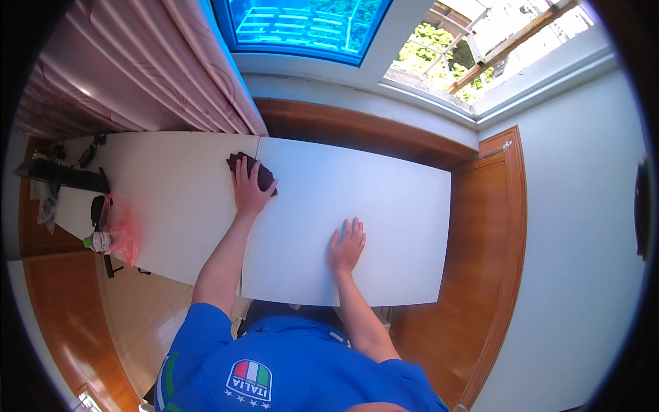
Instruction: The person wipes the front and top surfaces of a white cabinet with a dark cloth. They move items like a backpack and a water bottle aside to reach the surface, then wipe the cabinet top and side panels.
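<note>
My left hand (pixel 250 191) presses a folded dark brown cloth (pixel 264 176) onto the white tabletop (pixel 304 206), near the seam between two table sections. The fingers lie over the cloth and the thumb is at its right-hand edge. Part of the cloth is hidden beneath the hand; its ragged far corner sticks out past the fingertips. My right hand (pixel 347 248) rests palm down on the right section, fingers extended, holding nothing.
On the left section (pixel 175 190) are a pink plastic bag (pixel 123 232), a bottle with a green cap (pixel 98 241) and a black stand-like object (pixel 62 175). Pink curtains (pixel 175 67) hang behind. Wood panelling (pixel 479 232) borders the right side, below an open window (pixel 453 51).
</note>
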Demonstrator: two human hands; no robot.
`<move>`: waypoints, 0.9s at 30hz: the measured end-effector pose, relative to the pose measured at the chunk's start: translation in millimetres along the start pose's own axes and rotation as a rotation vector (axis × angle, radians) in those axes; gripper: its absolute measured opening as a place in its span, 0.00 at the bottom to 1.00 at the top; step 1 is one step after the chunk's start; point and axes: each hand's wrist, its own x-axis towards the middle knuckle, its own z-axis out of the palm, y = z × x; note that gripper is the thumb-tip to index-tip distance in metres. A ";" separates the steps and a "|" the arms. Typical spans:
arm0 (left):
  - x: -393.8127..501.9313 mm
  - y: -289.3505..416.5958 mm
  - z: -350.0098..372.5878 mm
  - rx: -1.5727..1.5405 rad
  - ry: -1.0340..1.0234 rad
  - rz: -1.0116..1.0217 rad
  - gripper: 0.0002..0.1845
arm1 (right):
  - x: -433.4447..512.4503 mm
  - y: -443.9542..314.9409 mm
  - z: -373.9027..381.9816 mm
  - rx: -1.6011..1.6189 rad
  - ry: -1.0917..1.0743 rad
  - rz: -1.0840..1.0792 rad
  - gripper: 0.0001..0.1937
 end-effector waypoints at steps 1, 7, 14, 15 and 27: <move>23.4 -4.9 3.9 -0.003 0.000 0.017 0.41 | 0.3 0.6 2.6 -0.014 0.002 0.004 0.24; 129.5 13.7 17.4 0.102 -0.211 -0.034 0.38 | -0.7 4.2 3.2 -0.054 -0.005 0.053 0.25; 118.9 -9.4 26.2 0.030 -0.133 0.133 0.30 | 1.4 1.9 4.0 -0.043 0.018 0.045 0.25; 109.8 -13.2 25.3 -0.017 -0.089 0.156 0.29 | 1.8 2.4 4.3 -0.041 0.030 0.042 0.25; -184.5 -15.5 -103.6 -0.124 -0.194 0.126 0.30 | 0.9 6.0 6.1 0.024 0.049 0.024 0.25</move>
